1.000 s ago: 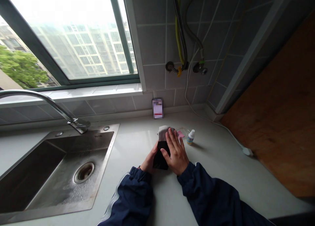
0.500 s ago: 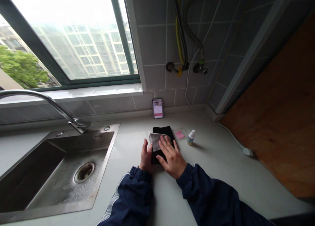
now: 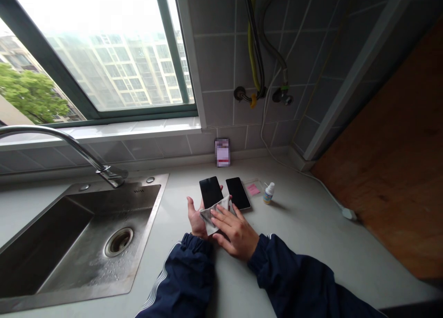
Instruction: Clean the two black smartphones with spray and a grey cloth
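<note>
Left hand [image 3: 196, 222], thumb spread, supports a glossy phone [image 3: 210, 190] from beneath, most fingers hidden. Right hand [image 3: 238, 234], fingers nearly straight, presses a grey, serrated-edged cloth [image 3: 210, 220] over its lower end. The phone, now tilted leftward, uncovers a flat black slab [image 3: 237, 193] on the counter [image 3: 242, 276]. Rightward: pink square [image 3: 253, 189], white-capped bottle [image 3: 268, 193].

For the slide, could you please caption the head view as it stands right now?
Left hand holding a phone, right hand pressing a grey cloth on its screen.
</note>
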A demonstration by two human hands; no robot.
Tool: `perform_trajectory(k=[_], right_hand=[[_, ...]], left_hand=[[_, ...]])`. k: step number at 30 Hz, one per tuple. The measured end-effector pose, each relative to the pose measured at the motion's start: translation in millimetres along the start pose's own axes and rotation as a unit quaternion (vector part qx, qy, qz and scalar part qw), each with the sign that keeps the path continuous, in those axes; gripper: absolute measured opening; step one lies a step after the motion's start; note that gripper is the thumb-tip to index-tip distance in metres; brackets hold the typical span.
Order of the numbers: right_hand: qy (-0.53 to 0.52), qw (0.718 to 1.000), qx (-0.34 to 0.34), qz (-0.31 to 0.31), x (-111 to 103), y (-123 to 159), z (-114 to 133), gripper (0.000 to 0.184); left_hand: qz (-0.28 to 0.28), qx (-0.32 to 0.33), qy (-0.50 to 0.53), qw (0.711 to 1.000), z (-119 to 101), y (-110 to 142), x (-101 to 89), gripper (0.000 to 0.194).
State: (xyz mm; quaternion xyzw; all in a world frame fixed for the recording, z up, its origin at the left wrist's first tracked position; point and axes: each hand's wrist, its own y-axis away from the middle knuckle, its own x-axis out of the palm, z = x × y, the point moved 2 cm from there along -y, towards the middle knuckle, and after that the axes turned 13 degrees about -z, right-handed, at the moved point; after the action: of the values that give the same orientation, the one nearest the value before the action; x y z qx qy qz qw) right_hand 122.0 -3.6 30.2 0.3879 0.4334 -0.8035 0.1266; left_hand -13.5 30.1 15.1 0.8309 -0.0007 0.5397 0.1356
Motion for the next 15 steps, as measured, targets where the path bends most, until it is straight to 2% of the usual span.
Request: perform_trajectory(k=[4,9,15], right_hand=[[0.015,1.0,0.014,-0.022,-4,-1,1,0.04],[0.046,0.998,0.04,-0.027,-5,-2,-2,0.044],[0.072,0.995,0.065,-0.03,-1,0,-10,0.056]], left_hand=[[-0.008,0.014,-0.015,1.0,-1,-2,-1.2,0.091],[-0.023,0.038,-0.017,0.999,1,-2,0.7,0.089],[-0.048,-0.006,-0.022,0.999,12,-8,-5.4,0.089]])
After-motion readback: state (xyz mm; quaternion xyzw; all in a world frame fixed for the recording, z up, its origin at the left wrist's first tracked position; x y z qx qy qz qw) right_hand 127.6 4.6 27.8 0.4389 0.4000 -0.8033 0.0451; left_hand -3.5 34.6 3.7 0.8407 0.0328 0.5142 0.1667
